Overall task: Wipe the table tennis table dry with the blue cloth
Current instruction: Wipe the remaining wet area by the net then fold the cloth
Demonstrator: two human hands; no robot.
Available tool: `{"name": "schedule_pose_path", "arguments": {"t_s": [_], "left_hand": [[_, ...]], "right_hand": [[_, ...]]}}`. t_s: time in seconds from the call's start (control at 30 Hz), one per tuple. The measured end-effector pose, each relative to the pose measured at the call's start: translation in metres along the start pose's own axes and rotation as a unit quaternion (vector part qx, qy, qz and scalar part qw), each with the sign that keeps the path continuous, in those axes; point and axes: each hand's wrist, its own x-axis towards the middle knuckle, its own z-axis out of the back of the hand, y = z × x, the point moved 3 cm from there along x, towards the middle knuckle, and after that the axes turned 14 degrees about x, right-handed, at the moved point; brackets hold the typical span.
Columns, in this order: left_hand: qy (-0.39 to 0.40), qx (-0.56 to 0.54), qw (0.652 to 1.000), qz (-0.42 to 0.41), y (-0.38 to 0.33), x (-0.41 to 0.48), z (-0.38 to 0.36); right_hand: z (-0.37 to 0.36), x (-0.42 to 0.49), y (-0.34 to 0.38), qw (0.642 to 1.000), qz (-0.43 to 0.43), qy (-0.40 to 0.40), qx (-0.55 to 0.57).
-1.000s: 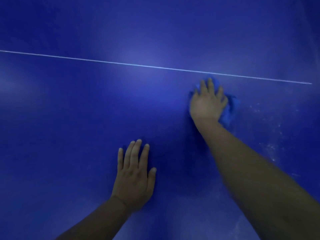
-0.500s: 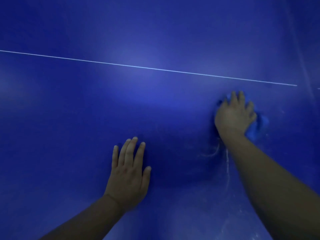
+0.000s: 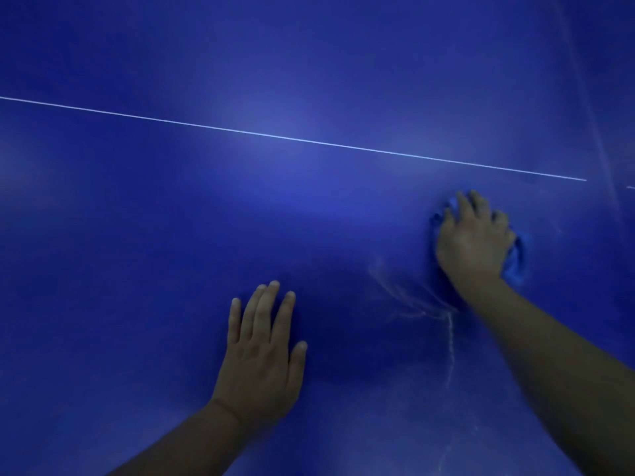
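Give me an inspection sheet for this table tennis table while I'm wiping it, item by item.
Surface: blue table with a white line across it; pale, wet-looking streaks beside the right forearm.
Job's things: blue cloth bunched under the right grip.
Clutter: nothing seen.
Grips: left grip flat on the table, fingers straight, holding nothing; right grip presses the cloth, fingers bent over it.
Cables: nothing seen.
Surroundings: nothing seen beyond the table top.
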Motion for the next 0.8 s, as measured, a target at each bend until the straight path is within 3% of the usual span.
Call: {"name": "schedule_pose_path", "arguments": {"t_s": [0.1,0.13,0.2,0.3,0.33,0.4,0.43,0.47,0.5,0.57,0.63,0.7,0.8], "left_hand": [[-0.005,0.009,1.000,-0.007,0.008,0.000,-0.002],[-0.001,0.011,1.000,-0.003,0.010,-0.001,-0.002],[0.010,0.007,1.000,0.013,0.011,-0.003,-0.003],[0.017,-0.001,1.000,0.017,0.009,-0.010,-0.002],[0.018,-0.002,1.000,0.016,0.009,-0.013,-0.001],[0.019,0.002,1.000,0.019,0.010,-0.017,0.003],[0.021,0.003,1.000,0.019,0.011,-0.020,0.005],[0.023,0.003,1.000,0.019,0.011,-0.022,0.006],[0.024,0.007,1.000,0.020,0.013,-0.026,0.006],[0.027,0.017,0.999,0.022,0.016,-0.034,0.005],[0.031,0.020,0.999,0.031,0.018,-0.043,0.003],[0.023,0.020,0.999,0.045,0.019,-0.053,0.002],[0.019,0.004,0.998,0.068,0.022,-0.071,0.005]], "right_hand": [[-0.004,0.054,-0.003,1.000,0.006,0.010,0.002],[-0.008,0.068,0.005,0.999,0.037,0.040,0.001],[-0.023,0.063,0.027,0.979,0.178,0.103,-0.002],[-0.020,-0.033,0.043,0.897,0.417,0.147,0.011],[-0.012,-0.073,0.039,0.859,0.472,0.195,0.033],[0.003,-0.127,0.024,0.792,0.550,0.261,0.043],[0.007,-0.128,0.019,0.783,0.561,0.266,0.043],[0.004,-0.112,0.018,0.802,0.546,0.237,0.047],[-0.002,-0.088,0.028,0.845,0.497,0.188,0.053],[-0.017,-0.031,0.059,0.928,0.351,0.118,0.049],[-0.033,-0.009,0.106,0.934,0.324,0.142,0.051],[-0.044,-0.038,0.146,0.884,0.433,0.164,0.068],[-0.031,-0.148,0.130,0.724,0.630,0.262,0.098]]}}
